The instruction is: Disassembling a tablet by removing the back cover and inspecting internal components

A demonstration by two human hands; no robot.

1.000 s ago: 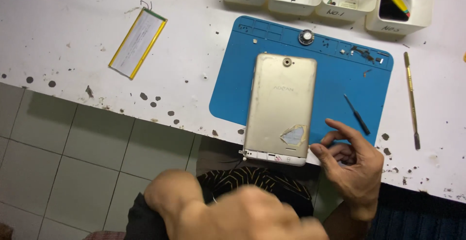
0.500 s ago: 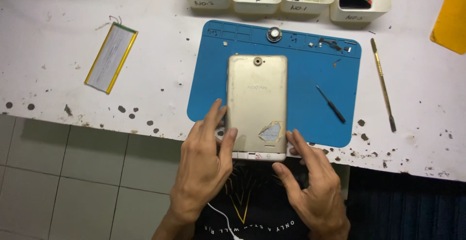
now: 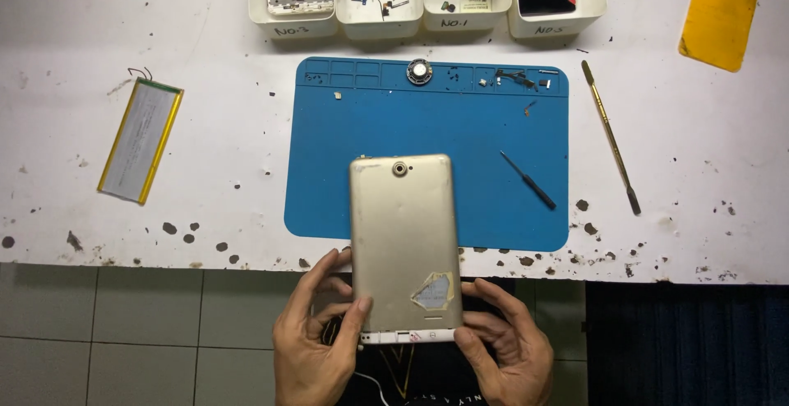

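Gold tablet (image 3: pixel 404 246), back up, overhangs the worktop's (image 3: pixel 205 85) front edge beyond the blue mat (image 3: pixel 427 126). Left hand (image 3: pixel 316 340) and right hand (image 3: pixel 501 344) grasp its lower corners; a loosened grasp could drop it floorward.

I see a white worktable (image 3: pixel 205 28), paint-chipped and speckled with dark spots. Directly on it: a blue silicone repair mat (image 3: pixel 370 126) at centre; a flat battery pack (image 3: pixel 140 140) to the left; four white parts bins (image 3: pixel 427 21) along the far edge; a brass-coloured spudger (image 3: pixel 609 134) and a yellow sheet (image 3: pixel 722 13) to the right.
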